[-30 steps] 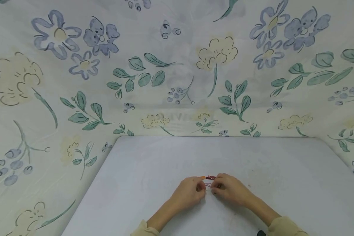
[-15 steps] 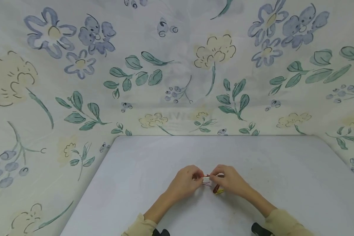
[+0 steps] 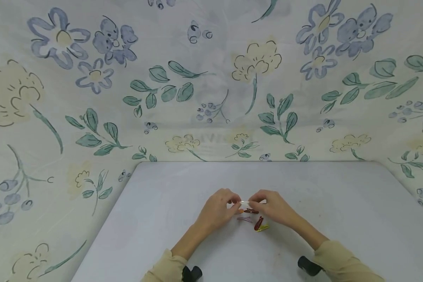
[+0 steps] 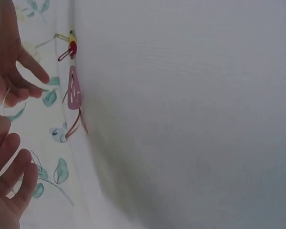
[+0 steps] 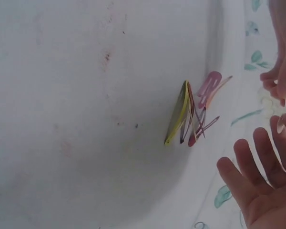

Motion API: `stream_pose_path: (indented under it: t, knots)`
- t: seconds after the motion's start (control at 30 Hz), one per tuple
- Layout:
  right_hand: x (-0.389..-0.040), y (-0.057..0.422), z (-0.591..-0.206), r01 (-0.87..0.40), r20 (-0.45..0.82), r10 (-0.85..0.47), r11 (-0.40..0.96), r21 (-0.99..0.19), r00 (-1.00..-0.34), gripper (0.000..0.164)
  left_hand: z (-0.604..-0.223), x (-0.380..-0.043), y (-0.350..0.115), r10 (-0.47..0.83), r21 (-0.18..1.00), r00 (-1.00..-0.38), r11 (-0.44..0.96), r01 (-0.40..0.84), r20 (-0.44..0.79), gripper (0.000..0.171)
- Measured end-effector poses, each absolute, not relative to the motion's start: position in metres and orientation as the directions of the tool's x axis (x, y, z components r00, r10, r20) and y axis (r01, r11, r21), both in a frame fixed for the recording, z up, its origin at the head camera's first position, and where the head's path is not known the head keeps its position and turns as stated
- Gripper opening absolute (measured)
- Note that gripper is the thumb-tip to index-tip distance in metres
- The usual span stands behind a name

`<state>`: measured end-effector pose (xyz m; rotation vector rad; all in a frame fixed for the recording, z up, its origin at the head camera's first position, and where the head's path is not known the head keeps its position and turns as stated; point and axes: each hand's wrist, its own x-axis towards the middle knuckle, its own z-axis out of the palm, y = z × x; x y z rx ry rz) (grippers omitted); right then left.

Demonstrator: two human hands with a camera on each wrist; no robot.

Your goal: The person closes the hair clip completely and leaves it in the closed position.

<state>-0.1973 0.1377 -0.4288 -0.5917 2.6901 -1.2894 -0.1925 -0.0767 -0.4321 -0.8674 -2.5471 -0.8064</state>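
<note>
My left hand [image 3: 216, 209] and right hand [image 3: 273, 207] meet over the table and pinch a small white hair clip [image 3: 244, 202] from its two ends. In the left wrist view the clip shows only as a thin pale strip [image 4: 5, 101] between the fingers. Just below the hands lie several snap hair clips: a pink one [image 4: 74, 90], a dark red one [image 3: 251, 211], a red one [image 3: 259, 223], a yellow one [image 5: 178, 114] and an orange one [image 3: 239, 211]. Fingers of the left hand partly cover the orange clip in the head view.
The clips lie on a white table [image 3: 176, 184] with a straight back edge. Behind and beside it hangs a floral sheet [image 3: 211, 86]. Dark wrist devices, one black end [image 3: 308, 266] at the right sleeve, sit under the forearms.
Both hands have moved away from the body, toward the table's back, and now hold the white clip between them. The red, yellow and pink clips, hidden or partly covered before, show on the table.
</note>
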Motion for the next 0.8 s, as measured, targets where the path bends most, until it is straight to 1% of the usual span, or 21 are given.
stream_pose_path:
  t: [0.2, 0.33, 0.5, 0.8]
  knots:
    - [-0.202, 0.135, -0.426, -0.333, 0.135, -0.365, 0.560, -0.759, -0.921, 0.017, -0.428, -0.203, -0.079, 0.423, 0.412, -0.786, 0.682, 0.604, 0.452, 0.006]
    - [-0.206, 0.133, -0.424, -0.374, 0.198, -0.339, 0.606, -0.702, -0.920, 0.017, -0.426, -0.210, -0.080, 0.408, 0.424, -0.788, 0.679, 0.600, 0.461, 0.006]
    - [-0.211, 0.130, -0.424, -0.416, 0.270, -0.316, 0.671, -0.614, -0.909, 0.018, -0.427, -0.220, -0.079, 0.410, 0.402, -0.781, 0.689, 0.604, 0.472, 0.006]
    - [-0.226, 0.122, -0.421, -0.386, 0.267, -0.282, 0.738, -0.553, -0.921, 0.020, -0.425, -0.238, -0.079, 0.398, 0.410, -0.805, 0.708, 0.575, 0.441, 0.006]
